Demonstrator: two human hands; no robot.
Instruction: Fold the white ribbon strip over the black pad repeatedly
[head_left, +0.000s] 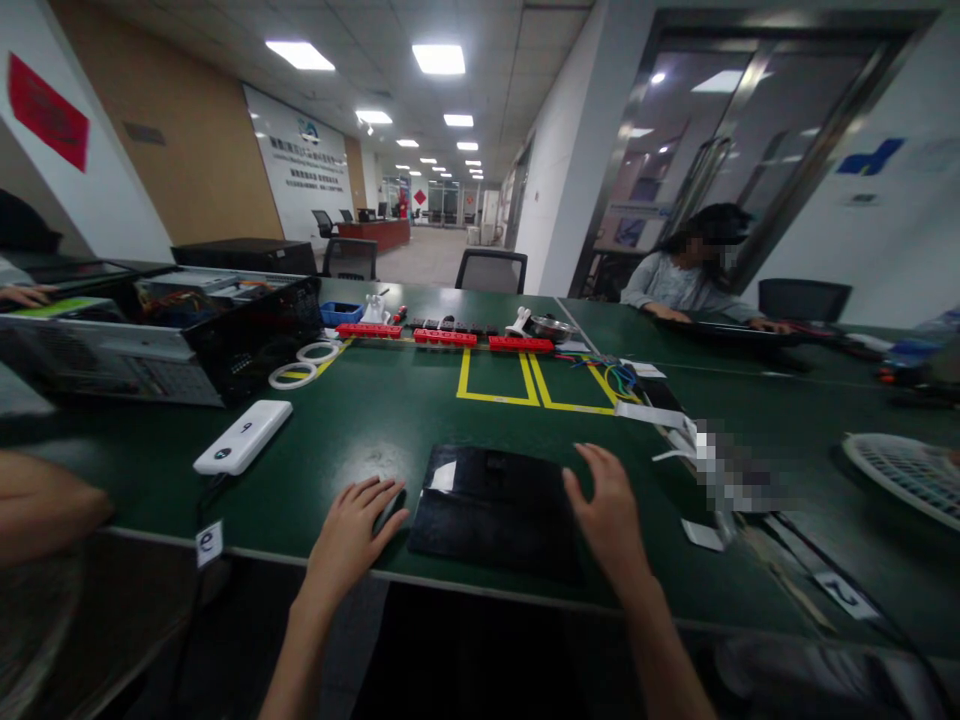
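Observation:
A glossy black flat panel (pixel 495 515) lies on the green table (pixel 360 400) near its front edge, between my two hands. At its left, my left hand (pixel 361 525) rests palm down over a small dark object (pixel 389 510), mostly covered by the hand; the fingers lie spread over and beside it. On the right edge of the panel, my right hand (pixel 606 505) is spread, with thumb and fingers apart and nothing held. What the small dark object is cannot be made out.
A white power bank (pixel 244 438) lies left, before an open computer case (pixel 165 330). Red strips (pixel 445 337) and yellow tape frames (pixel 499 400) are further back. Cables and a white racket-like net (pixel 911 475) lie right. One person (pixel 694 275) sits across; another's arm (pixel 49 505) is at left.

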